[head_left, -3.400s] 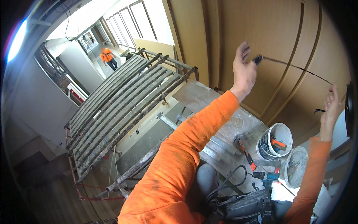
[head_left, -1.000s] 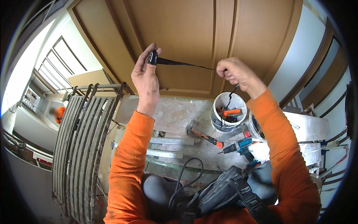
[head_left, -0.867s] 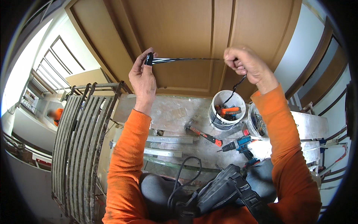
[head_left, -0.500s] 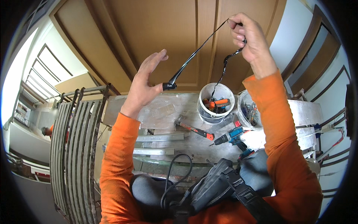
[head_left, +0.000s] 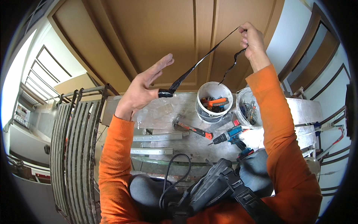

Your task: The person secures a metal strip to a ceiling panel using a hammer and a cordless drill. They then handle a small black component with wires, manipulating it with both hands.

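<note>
Black tape (head_left: 194,66) runs taut in a long, twisted strip between my hands. Its lower end wraps around the thumb of my left hand (head_left: 143,87), covering the tip. The fingers of that hand are stretched out and hold nothing. Higher up on the right, my right hand (head_left: 253,42) pinches the strip in closed fingers. A crumpled loose tail of the tape hangs from it toward a white bucket (head_left: 198,106). Inside the bucket lies an orange-handled tool (head_left: 216,102) among other items.
A hammer (head_left: 194,130), a blue cordless drill (head_left: 228,135) and metal profiles (head_left: 158,137) lie on the dusty wooden platform (head_left: 149,115). A second bucket (head_left: 244,119) holds small hardware. Brown panelled doors (head_left: 160,33) stand ahead; a slatted rack (head_left: 74,149) is at left. A strapped bag (head_left: 212,179) rests on my lap.
My right hand has moved slightly right and down, keeping the tape stretched. The loose tail has come up out of the bucket. More of the black wrap on my left thumb shows.
</note>
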`<state>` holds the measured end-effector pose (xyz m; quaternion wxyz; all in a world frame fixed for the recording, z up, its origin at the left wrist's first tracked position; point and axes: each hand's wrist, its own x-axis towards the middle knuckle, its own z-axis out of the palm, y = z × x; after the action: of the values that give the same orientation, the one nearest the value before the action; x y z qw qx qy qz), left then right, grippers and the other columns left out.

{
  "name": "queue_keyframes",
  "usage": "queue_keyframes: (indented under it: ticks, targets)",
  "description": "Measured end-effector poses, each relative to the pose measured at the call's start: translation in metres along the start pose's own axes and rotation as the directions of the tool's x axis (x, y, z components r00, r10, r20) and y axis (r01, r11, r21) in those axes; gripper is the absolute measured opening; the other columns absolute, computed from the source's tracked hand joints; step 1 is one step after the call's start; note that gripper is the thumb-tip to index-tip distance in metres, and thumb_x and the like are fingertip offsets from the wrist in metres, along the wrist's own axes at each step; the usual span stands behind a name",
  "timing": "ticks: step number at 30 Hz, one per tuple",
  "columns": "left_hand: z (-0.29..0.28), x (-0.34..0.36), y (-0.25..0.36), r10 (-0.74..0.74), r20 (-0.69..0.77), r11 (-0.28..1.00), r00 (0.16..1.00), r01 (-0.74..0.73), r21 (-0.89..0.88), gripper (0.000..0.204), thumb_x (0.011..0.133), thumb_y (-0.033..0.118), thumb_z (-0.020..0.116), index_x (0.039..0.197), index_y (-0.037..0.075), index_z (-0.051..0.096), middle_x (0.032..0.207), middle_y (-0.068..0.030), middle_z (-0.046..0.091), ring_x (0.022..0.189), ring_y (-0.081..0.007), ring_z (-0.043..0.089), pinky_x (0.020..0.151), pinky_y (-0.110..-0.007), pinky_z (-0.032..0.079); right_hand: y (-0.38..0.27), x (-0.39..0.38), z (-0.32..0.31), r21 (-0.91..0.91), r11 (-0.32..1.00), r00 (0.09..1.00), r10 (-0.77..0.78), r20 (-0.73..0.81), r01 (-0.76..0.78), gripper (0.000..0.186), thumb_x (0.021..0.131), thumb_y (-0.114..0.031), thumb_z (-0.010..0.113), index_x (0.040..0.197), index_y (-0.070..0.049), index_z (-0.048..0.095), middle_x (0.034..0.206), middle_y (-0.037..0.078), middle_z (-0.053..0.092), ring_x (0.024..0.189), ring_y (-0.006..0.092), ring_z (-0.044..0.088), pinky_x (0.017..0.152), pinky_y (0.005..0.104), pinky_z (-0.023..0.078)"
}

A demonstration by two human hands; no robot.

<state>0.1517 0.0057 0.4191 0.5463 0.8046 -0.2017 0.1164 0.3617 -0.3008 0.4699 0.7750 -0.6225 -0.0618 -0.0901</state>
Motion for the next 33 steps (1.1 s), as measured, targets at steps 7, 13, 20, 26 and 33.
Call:
queue_keyframes:
  ticks: [7, 13, 20, 26, 33]
  targets:
    - [-0.004, 0.013, 0.003, 0.071, -0.373, 0.829, 0.925, -0.262, -0.494, 0.099, 0.086, 0.055, 0.075, 0.16, 0.009, 0.028, 0.16, -0.0181, 0.038, 0.15, -0.0294, 0.032, 0.122, -0.045, 0.026, 0.049, -0.008, 0.001, -0.758, 0.653, 0.817, 0.445, 0.367, -0.015, 0.022, 0.085, -0.023, 0.063, 0.088, -0.001, 0.07, 0.061, 0.002, 0.058, 0.054, 0.0153, 0.052, 0.05, 0.0327, 0.042]
    - [-0.003, 0.01, 0.001, -0.051, -0.323, 0.823, 0.945, -0.143, -0.55, 0.106, 0.084, 0.062, 0.072, 0.159, 0.003, 0.027, 0.161, -0.0193, 0.035, 0.151, -0.0289, 0.03, 0.123, -0.045, 0.021, 0.013, -0.088, 0.073, -0.084, 0.836, 0.658, -0.36, 0.661, 0.542, 0.027, 0.101, -0.022, 0.057, 0.117, -0.004, 0.07, 0.114, 0.012, 0.074, 0.108, 0.021, 0.069, 0.094, 0.0338, 0.052]
    - [0.011, 0.008, 0.002, 0.02, -0.279, 0.778, 0.96, -0.19, -0.599, 0.083, 0.092, 0.044, 0.072, 0.151, -0.004, 0.039, 0.155, -0.0187, 0.044, 0.146, -0.0279, 0.04, 0.12, -0.042, 0.031, -0.001, -0.162, 0.108, -0.291, 0.784, 0.648, -0.178, 0.74, 0.548, 0.024, 0.095, -0.025, 0.068, 0.102, -0.002, 0.07, 0.085, 0.013, 0.071, 0.078, 0.0273, 0.069, 0.07, 0.039, 0.053]
    - [0.007, 0.008, -0.008, 0.164, -0.511, 0.986, 0.844, -0.122, 0.115, 0.082, 0.082, 0.03, 0.083, 0.148, -0.002, 0.047, 0.152, -0.0157, 0.049, 0.147, -0.0276, 0.038, 0.122, -0.041, 0.028, -0.009, -0.189, 0.107, -0.074, 0.526, 0.417, -0.571, 0.707, 0.847, 0.014, 0.091, -0.014, 0.065, 0.086, -0.001, 0.066, 0.071, 0.012, 0.065, 0.064, 0.0308, 0.064, 0.061, 0.04, 0.05]
    - [0.017, 0.008, 0.013, 0.367, -0.255, 0.929, 0.895, -0.365, 0.059, 0.106, 0.077, 0.034, 0.088, 0.159, 0.006, 0.028, 0.158, -0.0148, 0.041, 0.148, -0.0303, 0.036, 0.124, -0.045, 0.027, 0.003, -0.126, 0.096, -0.399, 0.755, 0.769, -0.211, 0.604, 0.521, 0.023, 0.093, -0.024, 0.061, 0.09, -0.005, 0.073, 0.073, 0.014, 0.07, 0.071, 0.0296, 0.07, 0.069, 0.0427, 0.054]
